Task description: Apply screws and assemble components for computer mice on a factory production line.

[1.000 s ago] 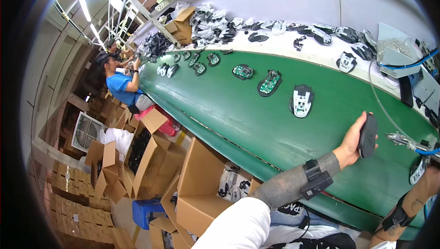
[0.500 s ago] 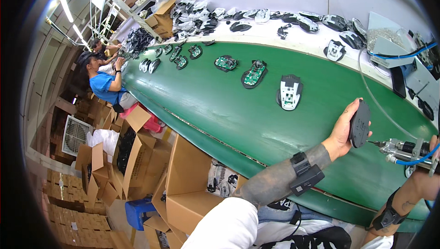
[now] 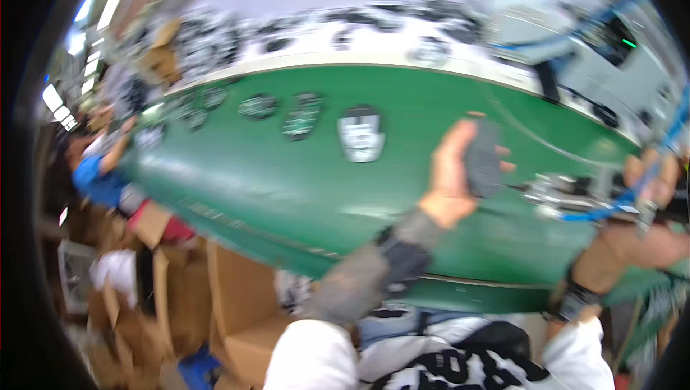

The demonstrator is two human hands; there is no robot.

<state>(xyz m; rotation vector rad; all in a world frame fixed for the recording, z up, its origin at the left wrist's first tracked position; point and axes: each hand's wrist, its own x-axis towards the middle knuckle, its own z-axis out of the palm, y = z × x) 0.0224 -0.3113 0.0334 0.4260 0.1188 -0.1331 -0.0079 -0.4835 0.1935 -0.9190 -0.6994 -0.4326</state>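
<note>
My left hand [image 3: 447,178] is closed round a dark computer mouse [image 3: 483,159], held upright over the green belt with its flat base facing right. My right hand [image 3: 655,180] grips a silver and black power screwdriver [image 3: 571,192] with a blue hose. The driver's bit points left at the mouse's lower edge; blur hides whether the two touch. On the belt beyond my left hand lies a half-built mouse with a white inner shell [image 3: 361,135]. Left of it is a mouse base with a green circuit board [image 3: 302,115], and another board [image 3: 257,106] farther left.
The green conveyor belt [image 3: 273,189] runs left toward a person in blue [image 3: 100,182]. Blurred mouse shells [image 3: 208,38] pile along the white ledge [image 3: 392,52] behind it. Cardboard boxes [image 3: 244,282] stand at the lower left. A blue air hose [image 3: 668,138] hangs at the right.
The view has swung right and blurred, so the belt, boards and boxes sit farther left in the picture. Both hands keep their hold on the mouse and the screwdriver.
</note>
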